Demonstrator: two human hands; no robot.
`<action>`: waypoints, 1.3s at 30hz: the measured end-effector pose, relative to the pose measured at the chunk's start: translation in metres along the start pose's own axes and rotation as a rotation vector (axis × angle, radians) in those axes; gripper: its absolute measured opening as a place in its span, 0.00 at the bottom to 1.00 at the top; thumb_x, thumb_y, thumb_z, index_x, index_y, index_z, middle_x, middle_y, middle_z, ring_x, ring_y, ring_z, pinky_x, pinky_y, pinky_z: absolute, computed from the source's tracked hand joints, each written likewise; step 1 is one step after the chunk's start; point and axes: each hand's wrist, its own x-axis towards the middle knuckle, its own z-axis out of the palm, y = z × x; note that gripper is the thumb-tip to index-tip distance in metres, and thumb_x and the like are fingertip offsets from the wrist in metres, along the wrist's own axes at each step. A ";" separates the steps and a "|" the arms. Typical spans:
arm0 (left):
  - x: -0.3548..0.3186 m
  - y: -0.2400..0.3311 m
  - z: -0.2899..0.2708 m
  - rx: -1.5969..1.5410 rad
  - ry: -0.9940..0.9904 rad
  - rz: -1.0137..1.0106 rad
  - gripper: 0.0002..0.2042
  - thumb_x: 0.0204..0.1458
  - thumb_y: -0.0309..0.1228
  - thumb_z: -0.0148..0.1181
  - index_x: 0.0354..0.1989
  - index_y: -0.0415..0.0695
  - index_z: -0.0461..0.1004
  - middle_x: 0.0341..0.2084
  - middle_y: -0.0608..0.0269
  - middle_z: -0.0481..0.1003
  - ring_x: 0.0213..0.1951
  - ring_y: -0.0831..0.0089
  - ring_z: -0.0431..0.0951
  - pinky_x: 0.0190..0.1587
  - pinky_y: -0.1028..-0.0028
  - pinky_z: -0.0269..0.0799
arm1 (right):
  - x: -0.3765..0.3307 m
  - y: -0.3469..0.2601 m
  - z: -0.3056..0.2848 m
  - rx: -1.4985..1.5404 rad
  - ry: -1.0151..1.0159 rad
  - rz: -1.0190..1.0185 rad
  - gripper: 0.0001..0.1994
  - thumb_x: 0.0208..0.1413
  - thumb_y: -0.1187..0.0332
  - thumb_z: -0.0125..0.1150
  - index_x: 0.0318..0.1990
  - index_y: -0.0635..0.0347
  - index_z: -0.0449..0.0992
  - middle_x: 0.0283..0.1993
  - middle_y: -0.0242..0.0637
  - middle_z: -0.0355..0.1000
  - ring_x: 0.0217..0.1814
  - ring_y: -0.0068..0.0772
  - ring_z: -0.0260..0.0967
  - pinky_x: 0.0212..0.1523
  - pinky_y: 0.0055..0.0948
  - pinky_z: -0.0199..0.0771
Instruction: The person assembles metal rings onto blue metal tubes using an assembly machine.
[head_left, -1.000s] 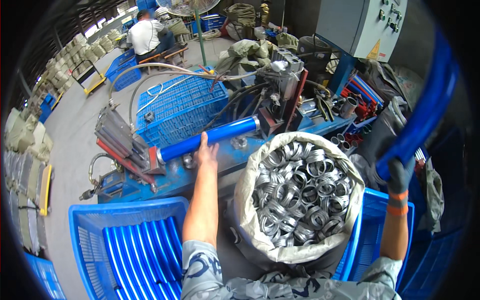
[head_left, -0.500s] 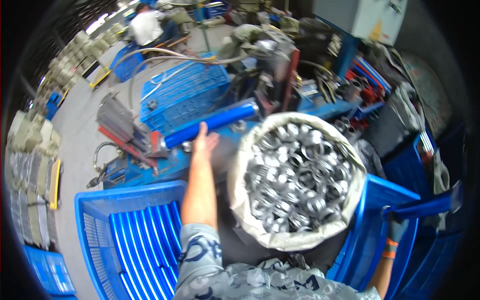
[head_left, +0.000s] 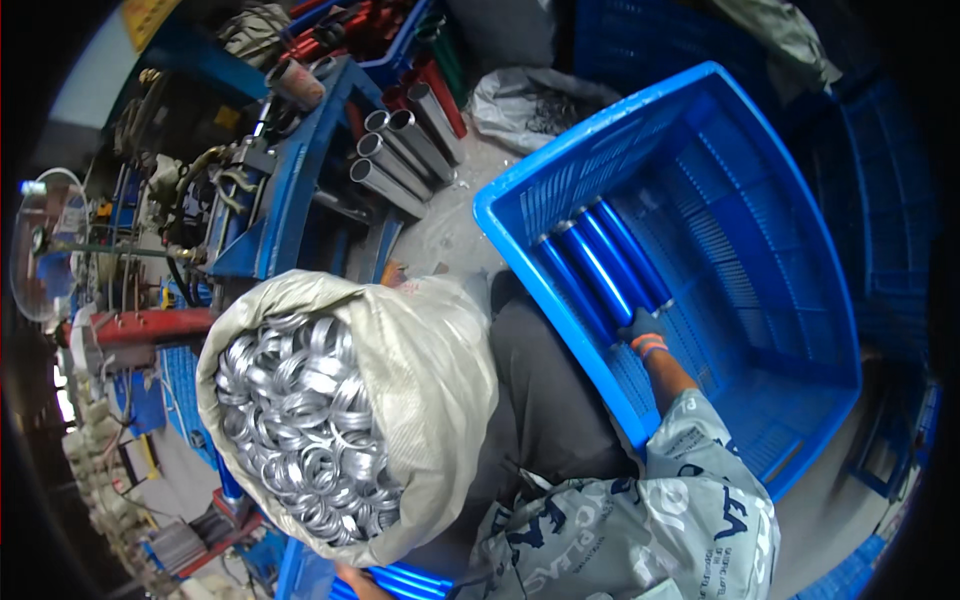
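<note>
The person's right hand (head_left: 640, 330), in a dark glove with an orange cuff, reaches down into the big blue plastic crate (head_left: 800, 250) on the right and rests at the near ends of the shiny blue tubes (head_left: 600, 262) lying side by side along the crate's left wall; the fingers seem to lie on or around a tube end, but I cannot tell whether they are closed on it or only touching. The left hand (head_left: 350, 578) barely shows at the near edge, below the sack, next to some more blue tubes there, and its grip is hidden too. Between the arms stands a pale woven sack (head_left: 440, 370) with its mouth rolled open, brim-full of bright metal rings (head_left: 300, 410). Farther off, grey steel pipes (head_left: 395, 160) lean against a blue machine frame (head_left: 290, 190), and a second sack (head_left: 530, 100) lies on the floor beyond. To my eye the risk is in the tubes: they are smooth and round, so one could roll or slide against the others and get scuffed if the glove lets go carelessly. The body leans across the full sack, and a knock might tip it and spill rings.
</note>
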 end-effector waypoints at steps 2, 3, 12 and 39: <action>-0.032 0.012 -0.007 0.118 0.071 0.003 0.25 0.75 0.45 0.62 0.72 0.40 0.80 0.63 0.53 0.85 0.61 0.54 0.86 0.68 0.50 0.81 | 0.015 -0.012 0.019 -0.012 -0.049 -0.030 0.40 0.48 0.48 0.85 0.67 0.57 0.81 0.63 0.57 0.86 0.65 0.61 0.86 0.69 0.55 0.84; -0.038 0.009 -0.007 0.166 0.093 -0.008 0.25 0.75 0.45 0.62 0.71 0.41 0.80 0.63 0.53 0.85 0.60 0.54 0.86 0.67 0.50 0.81 | 0.024 -0.011 0.029 -0.008 -0.068 -0.021 0.40 0.48 0.48 0.85 0.67 0.57 0.81 0.63 0.57 0.86 0.65 0.61 0.86 0.69 0.55 0.84; -0.092 -0.069 0.051 0.516 0.243 -0.161 0.22 0.75 0.43 0.63 0.69 0.42 0.80 0.59 0.53 0.84 0.55 0.54 0.86 0.62 0.46 0.83 | 0.150 0.037 -0.034 -0.006 0.404 0.175 0.40 0.57 0.56 0.85 0.75 0.53 0.73 0.64 0.53 0.83 0.69 0.64 0.82 0.66 0.59 0.86; -0.228 -0.279 -0.152 1.093 -0.096 -0.205 0.12 0.68 0.42 0.67 0.44 0.47 0.89 0.39 0.49 0.89 0.45 0.47 0.90 0.50 0.51 0.86 | 0.113 -0.019 -0.053 0.830 0.030 -0.540 0.27 0.79 0.59 0.60 0.75 0.71 0.78 0.70 0.52 0.83 0.67 0.45 0.83 0.71 0.41 0.80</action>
